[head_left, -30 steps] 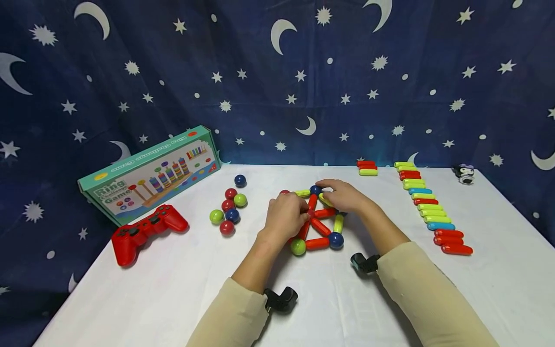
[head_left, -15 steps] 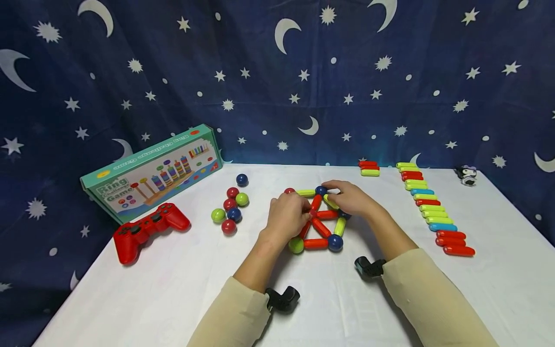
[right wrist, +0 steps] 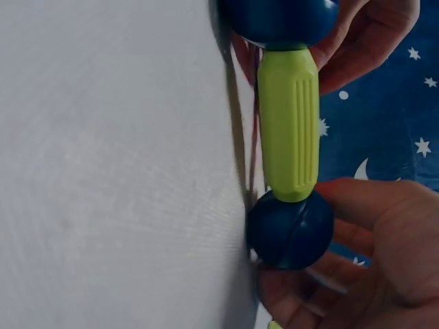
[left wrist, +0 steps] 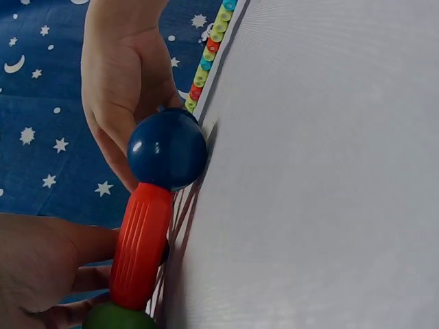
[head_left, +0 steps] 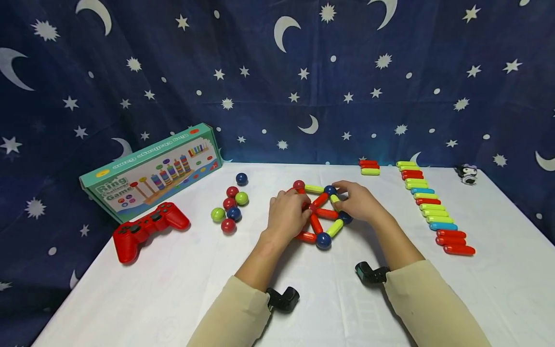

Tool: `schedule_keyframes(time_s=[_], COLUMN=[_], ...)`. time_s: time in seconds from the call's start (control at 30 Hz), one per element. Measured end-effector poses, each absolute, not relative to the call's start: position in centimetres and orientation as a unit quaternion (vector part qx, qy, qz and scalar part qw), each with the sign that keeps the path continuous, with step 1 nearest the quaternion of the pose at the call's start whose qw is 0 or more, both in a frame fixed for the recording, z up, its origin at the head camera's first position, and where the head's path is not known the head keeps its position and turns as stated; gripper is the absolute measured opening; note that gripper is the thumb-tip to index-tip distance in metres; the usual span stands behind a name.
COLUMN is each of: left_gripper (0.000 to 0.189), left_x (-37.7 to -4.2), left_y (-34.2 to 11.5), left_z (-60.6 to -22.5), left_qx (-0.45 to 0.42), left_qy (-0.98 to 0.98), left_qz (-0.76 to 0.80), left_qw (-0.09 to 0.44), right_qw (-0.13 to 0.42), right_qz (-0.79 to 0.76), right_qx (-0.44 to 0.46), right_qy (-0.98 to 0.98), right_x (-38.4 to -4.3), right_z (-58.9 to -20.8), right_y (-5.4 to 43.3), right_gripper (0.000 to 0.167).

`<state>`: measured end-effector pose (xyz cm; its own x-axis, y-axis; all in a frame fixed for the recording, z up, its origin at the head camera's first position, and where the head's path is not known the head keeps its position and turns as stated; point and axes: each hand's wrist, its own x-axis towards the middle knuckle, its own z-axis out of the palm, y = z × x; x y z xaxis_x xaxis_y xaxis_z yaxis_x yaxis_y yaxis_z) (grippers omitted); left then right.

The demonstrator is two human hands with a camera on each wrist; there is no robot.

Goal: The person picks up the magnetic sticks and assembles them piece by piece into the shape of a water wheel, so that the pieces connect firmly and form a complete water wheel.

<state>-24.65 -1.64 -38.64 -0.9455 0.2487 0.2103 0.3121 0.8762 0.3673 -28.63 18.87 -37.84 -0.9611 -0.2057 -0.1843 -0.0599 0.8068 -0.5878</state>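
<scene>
We've got the wheel-like frame [head_left: 324,213] of rods & balls a bit R of ctr in the head view, on the white table [head_left: 173,299], btwn both hands. What any move from here turns on, we'd judge: it lies R of the L hand [head_left: 286,217] & L of the R hand [head_left: 359,201], w/ both in contact. Its red hub [head_left: 311,208] is nearer the L hand, right by those fingertips; the R hand is nearer the upper blue ball [head_left: 330,191] & outer blue ball [head_left: 345,218]. L hand: fingers curled, gripping the frame's left side, tho we can't tell on which pc exactly. R hand: gripping the frame's right rim, w/ digits either side of the outer blue ball in the R wrist view & a finger reaching to the upper one. Orientation: no single long axis we can pick, as spokes fan from the hub; one runs up-R, one nearly straight R, one down-R to the lower blue ball [head_left: 323,241]. From that ball, the lime rod [head_left: 335,228] slants up-R to the outer one, & the bottom red rod [head_left: 306,237] runs L, near horiz., its far end behind the L hand.
</scene>
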Motion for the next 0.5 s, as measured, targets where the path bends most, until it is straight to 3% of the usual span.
schedule_keyframes(time_s=[0.13, 0.23, 0.37, 0.5], left_gripper=[0.023, 0.024, 0.024, 0.024], left_x=[-24.8, -24.9, -25.0, -25.1], left_y=[-1.8, -1.8, -1.9, -2.0], left_z=[-38.9, -39.0, -39.0, -39.0], left_qx=[-0.159, -0.173, -0.189, -0.194], left_qy=[-0.962, -0.96, -0.956, -0.956], left_qz=[-0.208, -0.21, -0.212, -0.211], left_qw=[0.075, 0.072, 0.069, 0.064], right_qw=[0.137, 0.135, 0.082, 0.038], right_qz=[-0.289, -0.29, -0.307, -0.303], right_qx=[-0.04, -0.029, -0.01, 0.015], right_qy=[0.947, 0.947, 0.948, 0.952], right_x=[-28.1, -28.0, -29.1, -30.9], right_z=[-37.3, -37.0, -37.4, -38.6], right_y=[18.8, 19.4, 21.7, 24.6], right_gripper=[0.063, 0.054, 0.046, 0.058])
